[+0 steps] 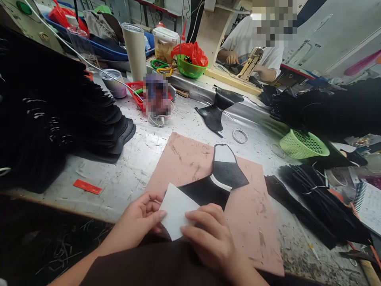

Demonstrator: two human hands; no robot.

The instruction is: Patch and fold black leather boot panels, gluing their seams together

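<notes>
A black leather piece (199, 192) lies on a pink board (248, 222) in front of me. At its far end it carries a white patch (224, 154), and a white strip (220, 182) curves across its middle. Over its near end is a white sheet (177, 210). My left hand (143, 216) pinches the left edge of this sheet between thumb and fingers. On the sheet's right side press the bent fingertips of my right hand (208, 230). Whether the right fingers also grip the leather below is hidden.
A tall stack of black pieces (89, 115) stands at left. Farther back are a black cut piece (218, 107), a tape roll (239, 136) and a tumbler (134, 51). At right are a green basket (303, 143) and a tied black bundle (318, 202). A co-worker (241, 41) sits beyond.
</notes>
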